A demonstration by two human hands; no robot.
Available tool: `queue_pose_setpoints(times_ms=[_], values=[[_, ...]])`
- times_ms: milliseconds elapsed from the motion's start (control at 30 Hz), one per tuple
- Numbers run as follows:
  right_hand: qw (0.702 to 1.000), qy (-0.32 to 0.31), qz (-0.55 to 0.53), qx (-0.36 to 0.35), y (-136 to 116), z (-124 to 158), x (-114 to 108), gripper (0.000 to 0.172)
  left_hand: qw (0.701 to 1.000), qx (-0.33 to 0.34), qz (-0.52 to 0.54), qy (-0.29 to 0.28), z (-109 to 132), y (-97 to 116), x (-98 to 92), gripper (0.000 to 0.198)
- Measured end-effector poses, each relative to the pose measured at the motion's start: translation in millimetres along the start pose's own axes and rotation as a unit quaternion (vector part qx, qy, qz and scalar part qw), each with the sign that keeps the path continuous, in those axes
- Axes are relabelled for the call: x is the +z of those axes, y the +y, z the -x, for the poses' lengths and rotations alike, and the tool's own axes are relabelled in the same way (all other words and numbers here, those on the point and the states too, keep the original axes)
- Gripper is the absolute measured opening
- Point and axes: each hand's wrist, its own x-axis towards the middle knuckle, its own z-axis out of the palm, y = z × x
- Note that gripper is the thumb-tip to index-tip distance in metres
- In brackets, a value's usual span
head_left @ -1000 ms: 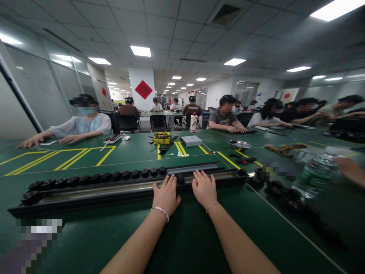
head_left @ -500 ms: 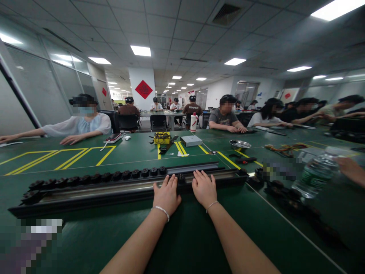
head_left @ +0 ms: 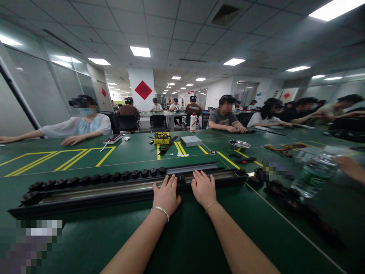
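Observation:
A long black rail (head_left: 94, 199) with a shiny metal inner channel lies across the green table in front of me. My left hand (head_left: 165, 197) rests flat on it, fingers stretched out. Close beside it, my right hand (head_left: 203, 190) lies on the rail's right part, fingers also extended. Between the two hands a small black piece (head_left: 181, 179) sits in the channel. Behind the rail's left half runs a row of several round black parts (head_left: 105, 177). A second, thinner rail (head_left: 196, 166) lies just beyond my fingertips.
To the right, another person's hand (head_left: 352, 167) is at a clear plastic bottle (head_left: 315, 173), near a chain of black parts (head_left: 296, 203). Farther back are a yellow box (head_left: 161, 138), a grey box (head_left: 191, 141), a metal bowl (head_left: 240, 144) and a white bottle (head_left: 193, 122). Several people sit around.
Both my hands stay in the same place on the rail. The other person's hand at the right has shifted slightly left, near the bottle.

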Motion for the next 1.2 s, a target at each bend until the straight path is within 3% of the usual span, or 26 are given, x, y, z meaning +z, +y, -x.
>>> queue_pose_setpoints(times_ms=[633,1200], values=[[1.0,-0.004,0.0,-0.003,-0.5,0.7,-1.4,0.044,1.0,-0.009,-0.007,-0.014,-1.3,4.5,0.8,0.067],[1.0,0.015,-0.005,-0.006,0.0,0.2,1.7,0.043,0.998,0.028,0.01,0.06,-2.3,4.6,8.8,0.061]])
